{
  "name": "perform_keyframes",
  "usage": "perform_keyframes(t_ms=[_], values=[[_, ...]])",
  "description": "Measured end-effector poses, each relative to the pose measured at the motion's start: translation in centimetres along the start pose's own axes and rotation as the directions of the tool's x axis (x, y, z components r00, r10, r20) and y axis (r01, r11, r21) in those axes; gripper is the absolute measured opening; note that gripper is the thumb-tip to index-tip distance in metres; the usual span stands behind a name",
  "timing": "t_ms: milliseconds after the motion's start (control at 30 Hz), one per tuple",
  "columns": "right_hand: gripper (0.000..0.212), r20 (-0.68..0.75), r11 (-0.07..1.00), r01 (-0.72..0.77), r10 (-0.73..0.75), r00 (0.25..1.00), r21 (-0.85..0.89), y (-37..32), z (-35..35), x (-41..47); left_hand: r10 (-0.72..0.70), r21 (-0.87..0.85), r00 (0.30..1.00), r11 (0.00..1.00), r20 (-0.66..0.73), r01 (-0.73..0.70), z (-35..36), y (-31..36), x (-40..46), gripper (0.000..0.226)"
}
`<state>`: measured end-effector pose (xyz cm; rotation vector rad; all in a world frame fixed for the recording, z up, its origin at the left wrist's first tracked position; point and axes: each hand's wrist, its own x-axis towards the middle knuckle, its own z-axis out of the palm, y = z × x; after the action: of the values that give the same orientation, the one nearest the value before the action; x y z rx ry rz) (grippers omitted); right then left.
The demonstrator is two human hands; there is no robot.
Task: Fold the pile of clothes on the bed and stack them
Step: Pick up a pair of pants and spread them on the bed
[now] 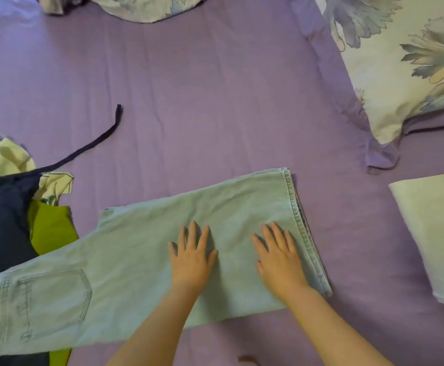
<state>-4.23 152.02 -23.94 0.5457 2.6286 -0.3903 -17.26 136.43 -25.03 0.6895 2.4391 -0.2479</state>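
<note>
Head view: pale blue denim jeans [125,262] laid flat on purple bed sheet [202,88], long axis left to right, hem end pointing right and slightly far, back pocket near left. Left hand [192,256] and right hand [279,256] pressed flat on leg section, fingers straight and spread, gripping nothing. No readable labels or writing. Waist end overlapping dark navy garment [1,220] and lime green garment [49,228] at left.

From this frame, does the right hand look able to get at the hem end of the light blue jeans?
Probably yes. The right hand lies flat on the light blue jeans, just beside the stitched hem, and nothing lies over it.
</note>
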Motion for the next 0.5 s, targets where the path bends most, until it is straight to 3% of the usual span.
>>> perform_keyframes(t_ms=[133,233,400,500], values=[[0.066,0.117,0.991,0.13,-0.132,0.984,0.02,-3.6,0.1,3.7,-0.211,-0.175,0.977,0.962,0.024,0.212,-0.7,-5.5,0.2,0.066],[0.068,0.151,0.975,0.224,-0.219,0.964,-0.016,-6.7,-0.1,6.1,-0.245,-0.241,0.968,0.944,-0.056,0.225,-1.7,-9.6,1.1,0.06],[0.063,0.069,0.955,0.293,-0.29,0.955,-0.046,-11.4,-0.8,10.5,-0.33,-0.3,0.912,0.92,-0.243,0.252,-4.8,-16.8,4.2,0.063],[0.065,-0.022,0.944,0.327,-0.328,0.944,-0.05,-14.5,-1.8,13.2,-0.363,-0.346,0.901,0.898,-0.237,0.271,-6.7,-20.2,6.6,0.057]])
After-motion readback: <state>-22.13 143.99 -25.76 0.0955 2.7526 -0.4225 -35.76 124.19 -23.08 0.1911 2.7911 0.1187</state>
